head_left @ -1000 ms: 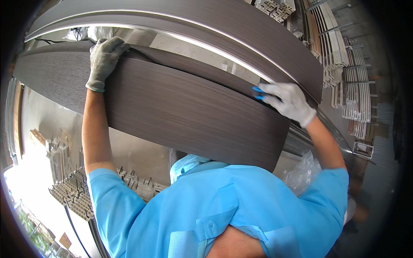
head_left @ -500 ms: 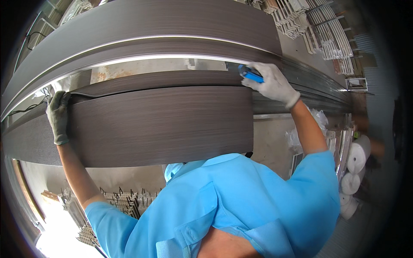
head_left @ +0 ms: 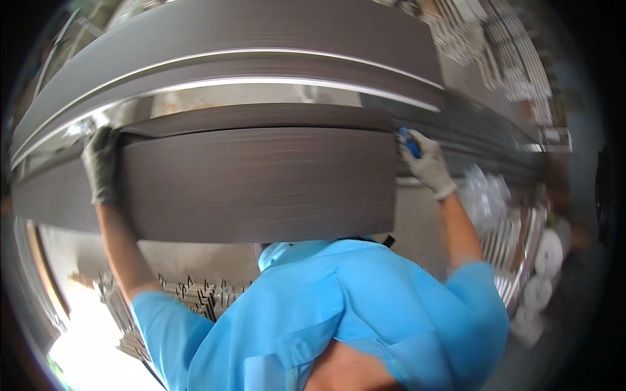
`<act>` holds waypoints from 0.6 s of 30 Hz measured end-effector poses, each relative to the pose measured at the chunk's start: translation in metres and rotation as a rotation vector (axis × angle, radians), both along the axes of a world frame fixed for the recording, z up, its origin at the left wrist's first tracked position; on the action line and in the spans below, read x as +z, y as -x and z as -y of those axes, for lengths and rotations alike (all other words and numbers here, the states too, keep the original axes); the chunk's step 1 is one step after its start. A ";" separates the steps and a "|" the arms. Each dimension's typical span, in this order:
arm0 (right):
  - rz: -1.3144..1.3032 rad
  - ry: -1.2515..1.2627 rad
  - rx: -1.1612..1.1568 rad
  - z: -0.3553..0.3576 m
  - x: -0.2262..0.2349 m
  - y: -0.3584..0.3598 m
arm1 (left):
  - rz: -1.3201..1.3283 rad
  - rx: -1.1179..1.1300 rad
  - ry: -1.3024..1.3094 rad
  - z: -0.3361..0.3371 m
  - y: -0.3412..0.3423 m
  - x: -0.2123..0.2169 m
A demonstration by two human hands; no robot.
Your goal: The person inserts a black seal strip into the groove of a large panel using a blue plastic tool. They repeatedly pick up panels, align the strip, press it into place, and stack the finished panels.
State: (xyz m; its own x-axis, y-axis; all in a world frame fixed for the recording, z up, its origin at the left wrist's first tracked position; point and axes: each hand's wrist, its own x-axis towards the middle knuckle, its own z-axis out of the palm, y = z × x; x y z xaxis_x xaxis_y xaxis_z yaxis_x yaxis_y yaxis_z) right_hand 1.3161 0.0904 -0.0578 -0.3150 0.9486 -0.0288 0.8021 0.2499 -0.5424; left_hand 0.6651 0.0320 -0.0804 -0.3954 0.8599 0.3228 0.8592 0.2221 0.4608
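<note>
My left hand [head_left: 101, 166], in a grey work glove, is closed at the left part of a dark wood-grain panel [head_left: 261, 182]. A thin black strip [head_left: 134, 135] runs from its fingers into the long groove near the panel's far edge. The fingertips are blurred. In a light glove, my right hand [head_left: 427, 166] is closed around a blue hand tool [head_left: 411, 143] that looks like a utility knife. It is beside the panel's right end, near where the groove ends. The tool's tip is smeared by motion.
Beyond the panel lies another long dark panel [head_left: 261, 29] with bright metal edges. Dark metal profiles [head_left: 482, 130] stretch away to the right. Clear plastic wrap [head_left: 486, 199] and white rolls [head_left: 548, 254] are at the right. Racked pieces [head_left: 189, 296] stand at the lower left.
My right hand has moved right and nearer with the blue tool, from above the panel's corner to beside its right end. The whole view has shifted slightly; the left hand stays at the panel.
</note>
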 end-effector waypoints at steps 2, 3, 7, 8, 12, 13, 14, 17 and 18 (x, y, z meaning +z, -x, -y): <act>0.215 -0.088 0.002 -0.016 0.019 0.001 | 0.007 0.004 0.042 0.001 -0.008 0.005; 0.122 -0.113 0.007 -0.025 0.032 0.003 | -0.043 -0.007 0.007 -0.001 -0.011 0.007; 0.014 -0.158 0.135 -0.028 0.081 0.041 | -0.158 -0.100 0.041 0.000 -0.009 0.014; -0.006 -0.180 0.223 -0.028 0.086 0.065 | -0.170 -0.152 0.068 0.001 -0.002 0.017; 0.000 -0.067 0.463 -0.037 0.084 0.179 | -0.202 -0.402 0.124 0.002 0.055 0.025; 0.016 -0.155 0.533 -0.040 0.077 0.207 | -0.232 -0.417 0.119 0.002 0.075 0.026; 0.037 -0.237 0.583 -0.039 0.069 0.231 | -0.236 -0.371 0.164 0.003 0.098 0.026; 0.109 -0.262 0.550 -0.036 0.051 0.286 | -0.219 -0.305 0.192 0.009 0.175 0.025; 0.140 -0.249 0.529 -0.038 0.047 0.298 | -0.194 -0.275 0.181 0.011 0.199 0.026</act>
